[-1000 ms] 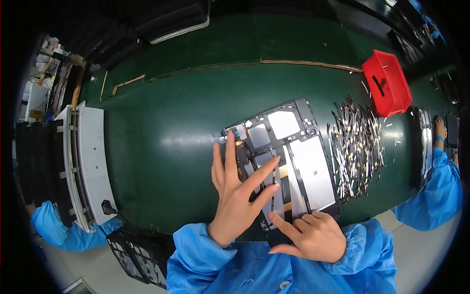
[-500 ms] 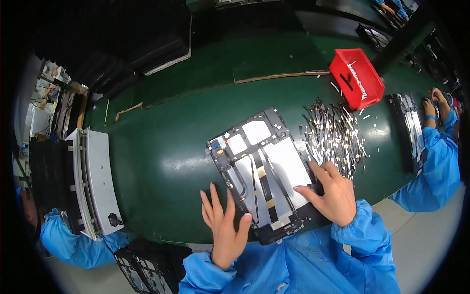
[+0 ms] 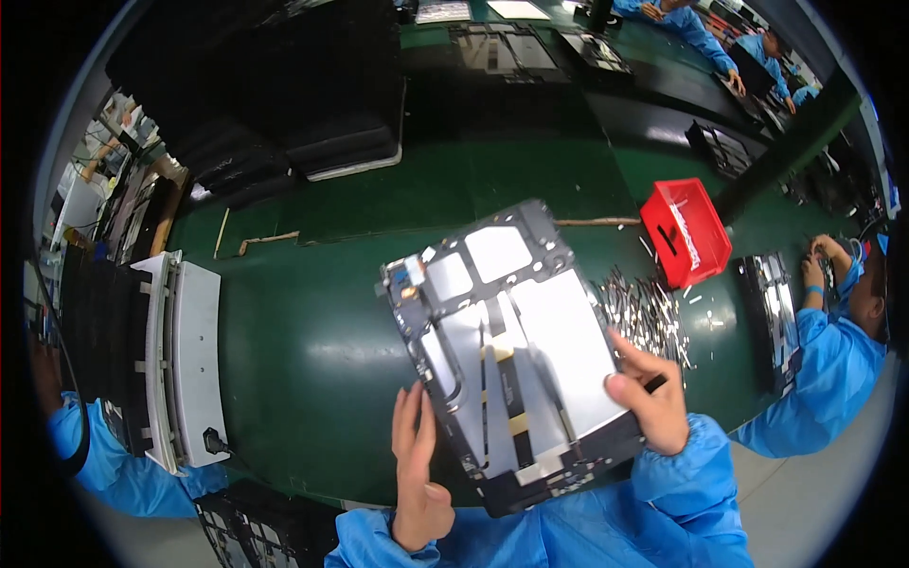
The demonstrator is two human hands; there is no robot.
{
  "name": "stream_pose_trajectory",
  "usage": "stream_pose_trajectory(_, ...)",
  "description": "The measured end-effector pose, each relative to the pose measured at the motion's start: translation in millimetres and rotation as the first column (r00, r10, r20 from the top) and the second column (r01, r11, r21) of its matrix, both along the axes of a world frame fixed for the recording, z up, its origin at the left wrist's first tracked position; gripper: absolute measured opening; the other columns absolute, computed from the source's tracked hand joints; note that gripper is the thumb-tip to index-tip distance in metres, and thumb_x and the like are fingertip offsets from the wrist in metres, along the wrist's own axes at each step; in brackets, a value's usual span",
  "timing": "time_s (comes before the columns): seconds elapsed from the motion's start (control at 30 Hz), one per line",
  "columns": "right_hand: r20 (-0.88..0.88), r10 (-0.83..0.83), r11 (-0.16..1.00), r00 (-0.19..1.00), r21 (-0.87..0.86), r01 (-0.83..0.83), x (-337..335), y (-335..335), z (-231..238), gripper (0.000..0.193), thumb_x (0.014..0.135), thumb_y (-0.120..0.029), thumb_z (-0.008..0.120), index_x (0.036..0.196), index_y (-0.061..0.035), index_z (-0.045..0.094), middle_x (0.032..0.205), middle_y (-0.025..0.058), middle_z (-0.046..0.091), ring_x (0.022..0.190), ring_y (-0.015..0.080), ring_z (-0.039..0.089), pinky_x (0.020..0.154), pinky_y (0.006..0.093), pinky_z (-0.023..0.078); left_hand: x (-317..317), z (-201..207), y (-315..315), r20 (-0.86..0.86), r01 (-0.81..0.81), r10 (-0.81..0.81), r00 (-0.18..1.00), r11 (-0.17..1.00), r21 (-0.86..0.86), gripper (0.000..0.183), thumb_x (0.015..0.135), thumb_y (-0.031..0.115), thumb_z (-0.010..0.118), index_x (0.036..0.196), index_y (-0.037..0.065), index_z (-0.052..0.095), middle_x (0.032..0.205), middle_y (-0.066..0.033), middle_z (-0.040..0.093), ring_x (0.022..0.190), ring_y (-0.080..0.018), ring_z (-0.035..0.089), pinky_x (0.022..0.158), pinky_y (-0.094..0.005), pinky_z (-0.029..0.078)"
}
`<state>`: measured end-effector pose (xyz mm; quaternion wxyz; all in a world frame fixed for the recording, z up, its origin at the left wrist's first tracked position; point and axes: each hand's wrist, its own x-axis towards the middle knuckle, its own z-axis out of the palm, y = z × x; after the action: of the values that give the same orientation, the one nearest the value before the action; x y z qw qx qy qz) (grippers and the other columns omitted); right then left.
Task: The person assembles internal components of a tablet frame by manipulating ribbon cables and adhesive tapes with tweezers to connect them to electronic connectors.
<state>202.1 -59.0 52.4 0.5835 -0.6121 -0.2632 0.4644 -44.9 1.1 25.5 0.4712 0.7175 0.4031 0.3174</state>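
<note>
An opened tablet housing [image 3: 559,331] is raised above the green table, tilted, its inner side facing up. Silver plates, black ribbon cables and small boards show inside it. My right hand [image 3: 658,402] grips its right edge, thumb on the silver plate. Something small and black shows between the fingers of that hand, too little of it to name. Along the left edge, my left hand [image 3: 417,473] has its fingers stretched out, the tips close against the housing. Beyond the right edge lies a heap of thin strip cables [image 3: 644,317], partly hidden by the housing.
A red bin [image 3: 686,232] with white strips stands at the back right, loose white bits beside it. Black stacks [image 3: 341,142] fill the back left; white panels [image 3: 197,364] stand left. At right, a co-worker's blue sleeve [image 3: 824,388] is beside another housing [image 3: 769,317].
The tablet housing has come up off the table and nearer, with my right hand now holding its edge. My left hand has stayed at the left edge. The view has tilted upward.
</note>
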Motion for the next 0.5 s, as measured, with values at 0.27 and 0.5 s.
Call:
stream_pose_trajectory(0.27, 0.23, -0.134, 0.966, 0.964, 0.247, 0.075, 82, 131, 61, 0.057, 0.084, -0.021, 0.063, 0.134, 0.0023, 0.046, 0.121, 0.0129, 0.058, 0.103, 0.0172, 0.058, 0.091, 0.0287, 0.045, -3, -42, 12, -0.444, -0.062, 0.11, 0.889, 0.991, 0.121, 0.07, 0.087, 0.037, 0.056, 0.142, 0.003, 0.028, 0.146, -0.0226, 0.024, 0.137, -0.0447, 0.013, 0.107, -0.0601, 0.005)
stream_pose_trajectory(0.5, 0.191, -0.19, 0.94, 0.963, 0.32, 0.122, 179, 286, 62, 0.034, 0.081, -0.021, 0.07, 0.107, -0.0025, 0.06, 0.093, 0.0051, 0.064, 0.078, 0.0151, 0.064, 0.069, 0.0277, 0.052, 8, -36, 16, -0.405, -0.07, 0.114, 0.907, 0.99, 0.124, 0.074, 0.086, 0.036, 0.058, 0.14, -0.002, 0.026, 0.144, -0.0222, 0.029, 0.136, -0.0446, 0.016, 0.106, -0.0613, 0.006)
